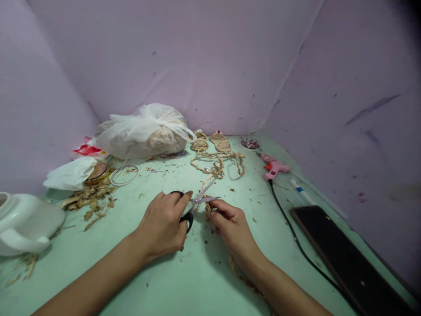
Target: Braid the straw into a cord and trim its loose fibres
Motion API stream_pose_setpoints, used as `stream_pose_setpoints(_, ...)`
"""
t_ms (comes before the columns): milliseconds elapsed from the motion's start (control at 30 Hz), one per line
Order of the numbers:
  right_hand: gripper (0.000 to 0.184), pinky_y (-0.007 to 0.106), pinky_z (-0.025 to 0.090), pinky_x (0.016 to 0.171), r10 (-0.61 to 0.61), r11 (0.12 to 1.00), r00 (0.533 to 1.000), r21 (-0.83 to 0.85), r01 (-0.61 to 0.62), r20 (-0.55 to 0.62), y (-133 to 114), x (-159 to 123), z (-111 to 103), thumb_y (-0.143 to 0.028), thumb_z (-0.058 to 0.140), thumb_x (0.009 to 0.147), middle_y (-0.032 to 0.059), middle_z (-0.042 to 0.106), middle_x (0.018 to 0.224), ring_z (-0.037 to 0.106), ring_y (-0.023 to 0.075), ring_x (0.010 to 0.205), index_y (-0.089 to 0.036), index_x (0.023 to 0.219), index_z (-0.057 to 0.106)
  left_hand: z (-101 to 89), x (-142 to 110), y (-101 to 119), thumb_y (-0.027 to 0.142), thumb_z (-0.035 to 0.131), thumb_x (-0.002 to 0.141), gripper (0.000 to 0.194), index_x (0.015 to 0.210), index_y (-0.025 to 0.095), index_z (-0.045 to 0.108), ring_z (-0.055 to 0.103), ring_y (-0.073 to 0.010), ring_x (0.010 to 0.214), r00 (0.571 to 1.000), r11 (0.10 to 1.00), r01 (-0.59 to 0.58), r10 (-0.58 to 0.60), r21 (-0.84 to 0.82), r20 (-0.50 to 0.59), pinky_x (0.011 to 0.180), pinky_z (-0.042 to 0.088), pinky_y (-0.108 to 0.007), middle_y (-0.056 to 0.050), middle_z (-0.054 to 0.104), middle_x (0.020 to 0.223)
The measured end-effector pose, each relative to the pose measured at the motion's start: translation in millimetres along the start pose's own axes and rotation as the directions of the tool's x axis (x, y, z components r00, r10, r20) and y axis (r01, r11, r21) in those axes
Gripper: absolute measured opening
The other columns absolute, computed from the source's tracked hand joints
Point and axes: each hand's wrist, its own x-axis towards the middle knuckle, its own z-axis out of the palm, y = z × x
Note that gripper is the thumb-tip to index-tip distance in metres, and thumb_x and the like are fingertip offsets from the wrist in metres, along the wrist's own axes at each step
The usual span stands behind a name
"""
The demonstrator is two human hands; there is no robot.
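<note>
My left hand (pixel 165 224) grips the black handles of a pair of scissors (pixel 197 200), whose blades are spread apart and point right. Between the blades runs a braided straw cord (pixel 208 211). My right hand (pixel 233 224) pinches this cord just below the blades, its fingertips close to the lower blade. One stretch of the cord lies in loose loops on the table beyond the scissors; another trails down under my right wrist. Behind the loops lie small woven straw pieces (pixel 219 143), one with a red dot on top.
A tied white plastic bag (pixel 144 131) stands at the back left, near dry scraps (pixel 94 195) and a ring (pixel 125 175). A white jug-like container (pixel 29 224) is far left. Rightward lie a pink glue gun (pixel 275 167) with its cable, a dish of beads (pixel 250 144), a phone (pixel 348 259).
</note>
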Motion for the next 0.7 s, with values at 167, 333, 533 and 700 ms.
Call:
stream_pose_setpoints(167, 0.035, 0.022, 0.031, 0.049, -0.038, 0.998, 0.999, -0.055, 0.039, 0.024, 4, 0, -2, -0.011, 0.045, 0.065, -0.0007, 0.052, 0.07, 0.038, 0.0101, 0.055, -0.025, 0.086, 0.07, 4.4, -1, 0, 0.013, 0.041, 0.07, 0.05, 0.12, 0.011, 0.043, 0.053, -0.0221, 0.073, 0.996, 1.0, 0.023, -0.022, -0.015, 0.089, 0.07, 0.043, -0.039, -0.011, 0.058, 0.086)
stream_pose_setpoints(333, 0.037, 0.021, 0.032, 0.05, -0.049, 0.997, 0.999, -0.065, 0.05, 0.007, 3, 0, -1, -0.011, 0.045, 0.065, -0.0009, 0.053, 0.073, 0.039, 0.0096, 0.055, -0.026, 0.09, 0.069, 8.3, -3, 0, 0.01, 0.038, 0.072, 0.045, 0.116, 0.014, 0.045, 0.056, -0.0216, 0.073, 0.993, 0.996, 0.039, -0.03, -0.08, 0.111, 0.066, 0.045, -0.037, -0.009, 0.061, 0.083)
stream_pose_setpoints(533, 0.04, 0.021, 0.03, 0.046, 0.032, 0.999, 0.994, 0.029, -0.029, -0.104, -2, 0, -1, -0.012, 0.047, 0.062, -0.0015, 0.057, 0.068, 0.037, 0.0082, 0.049, -0.024, 0.093, 0.069, 1.4, -1, -7, 0.014, 0.041, 0.072, 0.041, 0.112, 0.018, 0.046, 0.058, -0.0175, 0.077, 0.995, 0.963, 0.099, -0.101, -0.252, 0.004, 0.069, 0.046, -0.031, -0.006, 0.063, 0.089)
stream_pose_setpoints(700, 0.035, 0.019, 0.026, 0.039, 0.165, 0.974, 0.981, 0.173, -0.146, -0.099, -6, 1, 0, -0.014, 0.054, 0.059, -0.0044, 0.05, 0.051, 0.032, 0.005, 0.04, -0.018, 0.089, 0.069, -1.4, 2, -15, 0.019, 0.046, 0.072, 0.038, 0.109, 0.019, 0.049, 0.057, -0.0126, 0.072, 0.939, 0.878, 0.26, -0.327, -0.402, -0.107, 0.066, 0.045, -0.024, -0.001, 0.063, 0.085)
